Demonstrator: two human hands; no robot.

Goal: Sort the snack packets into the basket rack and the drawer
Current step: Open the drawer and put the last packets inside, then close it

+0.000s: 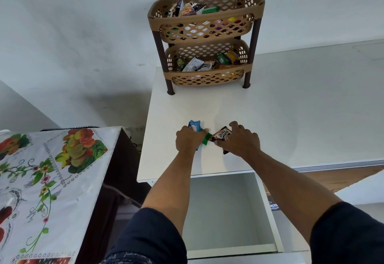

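A tan two-tier basket rack (pixel 205 72) stands at the back of the white cabinet top (pixel 291 108), with several snack packets in both tiers. My left hand (pixel 188 140) is closed over a blue packet (pixel 194 126) lying on the top. A small green packet (pixel 206 138) lies between my hands. My right hand (pixel 242 140) grips a black salted peanuts packet (pixel 222 134). Below the front edge, the white drawer (pixel 268 201) is pulled open and I see nothing inside it.
A table with a fruit-and-flower patterned cloth (pixel 52 180) stands close on the left, with a dark gap between it and the cabinet. A plain white wall (pixel 83 35) rises behind the rack.
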